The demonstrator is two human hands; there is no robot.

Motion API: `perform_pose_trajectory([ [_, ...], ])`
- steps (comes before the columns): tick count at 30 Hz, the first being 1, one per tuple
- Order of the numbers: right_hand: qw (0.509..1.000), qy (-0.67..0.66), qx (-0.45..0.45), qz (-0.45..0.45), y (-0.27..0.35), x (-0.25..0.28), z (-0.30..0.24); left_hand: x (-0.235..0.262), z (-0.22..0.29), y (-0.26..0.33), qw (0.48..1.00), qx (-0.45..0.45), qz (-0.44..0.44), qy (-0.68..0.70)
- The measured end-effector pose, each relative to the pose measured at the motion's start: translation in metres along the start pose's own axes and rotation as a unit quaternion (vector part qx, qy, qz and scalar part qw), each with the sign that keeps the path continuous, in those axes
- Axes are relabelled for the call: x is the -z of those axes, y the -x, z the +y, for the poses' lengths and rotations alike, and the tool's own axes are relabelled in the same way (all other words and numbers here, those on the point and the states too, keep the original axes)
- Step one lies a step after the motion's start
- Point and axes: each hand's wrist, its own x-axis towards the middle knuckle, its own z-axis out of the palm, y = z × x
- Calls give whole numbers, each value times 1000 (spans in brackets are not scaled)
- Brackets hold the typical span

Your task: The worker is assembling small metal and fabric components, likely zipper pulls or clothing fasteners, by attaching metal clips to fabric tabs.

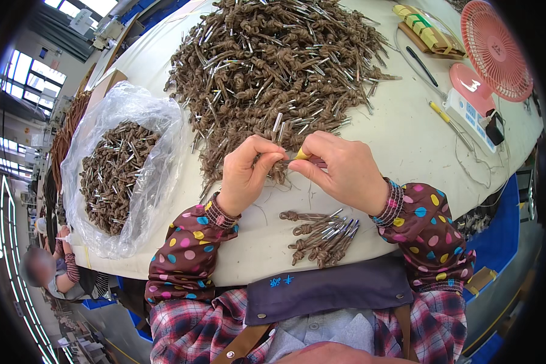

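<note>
My left hand point(249, 170) and my right hand point(346, 167) meet over the near edge of a big heap of knotted brown cords point(273, 73) with silver metal tips. Both are closed, thumb against forefinger, pinching a thin brown cord between them; its exact shape is mostly hidden by my fingers. Something yellow point(301, 155) shows at my right fingertips; whether it is a finger wrap or a held thing, I cannot make out. Nearer to me, below my right hand, a small group of knotted cords point(324, 239) lies fanned out, tips pointing up and right.
Left of the heap stands a clear plastic bag point(167, 188) filled with more knotted cords. At right are a pink fan point(497, 54), a white power strip point(469, 120), a black pen point(421, 65), a yellow-handled tool point(450, 125) and a yellow package point(429, 30). A person point(60, 267) sits far left.
</note>
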Motion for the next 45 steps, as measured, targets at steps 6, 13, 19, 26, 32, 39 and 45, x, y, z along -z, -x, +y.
perform_pose_trajectory([
  [6, 999, 30, 12, 1, 1, 1, -2, -2, -5, 3, 1000, 11, 1, 15],
  [13, 998, 51, 30, -8, 1, 1, 0, -3, 0, 3, 1000, 28, -6, -2],
  [19, 961, -235, -143, 41, -11, 14, 10, -3, 3, 0, 997, 76, -19, 22],
  [26, 881, -391, -242, -108, -18, 3, 15, -5, 12, 3, 994, 34, -97, -22],
  [32, 871, -403, -265, -95, -16, 30, 19, 20, -2, -17, 982, 186, 25, 10],
  [39, 907, -344, -171, -172, -16, 33, 31, 21, 29, -20, 984, 97, -115, -92],
  [45, 918, -311, -118, -214, -19, 37, 24, 15, 32, -15, 950, 127, -281, -41],
])
